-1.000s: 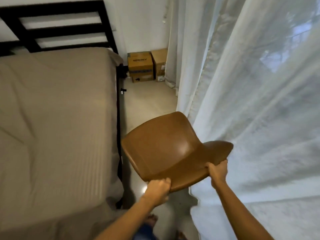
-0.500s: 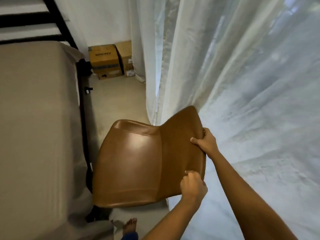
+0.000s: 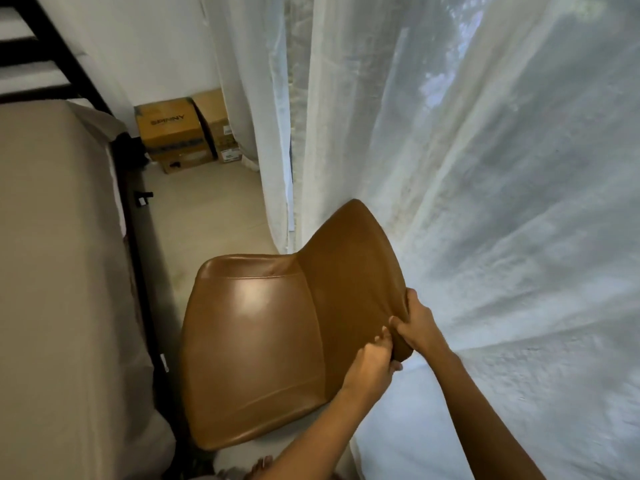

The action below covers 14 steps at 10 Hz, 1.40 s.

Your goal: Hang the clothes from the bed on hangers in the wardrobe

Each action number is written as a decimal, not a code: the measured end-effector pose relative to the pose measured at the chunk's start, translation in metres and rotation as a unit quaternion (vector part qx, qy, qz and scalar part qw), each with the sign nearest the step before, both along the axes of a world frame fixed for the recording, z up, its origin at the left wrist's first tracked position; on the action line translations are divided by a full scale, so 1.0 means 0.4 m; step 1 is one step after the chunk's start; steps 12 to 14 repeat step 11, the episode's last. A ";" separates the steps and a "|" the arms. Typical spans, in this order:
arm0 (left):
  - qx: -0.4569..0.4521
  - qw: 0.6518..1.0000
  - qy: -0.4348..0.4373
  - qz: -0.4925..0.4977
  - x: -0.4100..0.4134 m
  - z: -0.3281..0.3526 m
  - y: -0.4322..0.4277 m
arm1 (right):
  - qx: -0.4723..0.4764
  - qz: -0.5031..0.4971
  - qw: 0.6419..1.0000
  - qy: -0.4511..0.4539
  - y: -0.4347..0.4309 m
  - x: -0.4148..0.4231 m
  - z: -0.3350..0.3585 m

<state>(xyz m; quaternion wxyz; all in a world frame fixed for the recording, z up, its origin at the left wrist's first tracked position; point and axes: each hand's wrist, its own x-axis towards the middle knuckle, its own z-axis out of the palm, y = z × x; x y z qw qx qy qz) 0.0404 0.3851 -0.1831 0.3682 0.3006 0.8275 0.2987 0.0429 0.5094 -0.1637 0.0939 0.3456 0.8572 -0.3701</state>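
Observation:
A brown leather chair (image 3: 256, 341) stands in the narrow gap between the bed (image 3: 55, 289) and the white sheer curtain (image 3: 485, 202). Its backrest leans against the curtain. My left hand (image 3: 372, 362) grips the near edge of the backrest from the seat side. My right hand (image 3: 417, 327) grips the same edge just above it, from the curtain side. The beige bedsheet is bare where I can see it; no clothes, hangers or wardrobe are in view.
Two cardboard boxes (image 3: 173, 133) sit on the floor by the far wall, past the chair. The black bed frame (image 3: 142, 271) runs along the left of the gap. My bare foot (image 3: 259, 467) shows below the chair.
The chair has turned so its backrest faces the curtain and has come down lower. Both hands have moved together on the backrest's near edge. My view has swung right.

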 end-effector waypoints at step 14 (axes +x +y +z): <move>-0.035 0.989 -0.143 -0.013 -0.072 0.034 -0.021 | 0.221 -0.094 0.967 -0.082 0.013 -0.049 0.002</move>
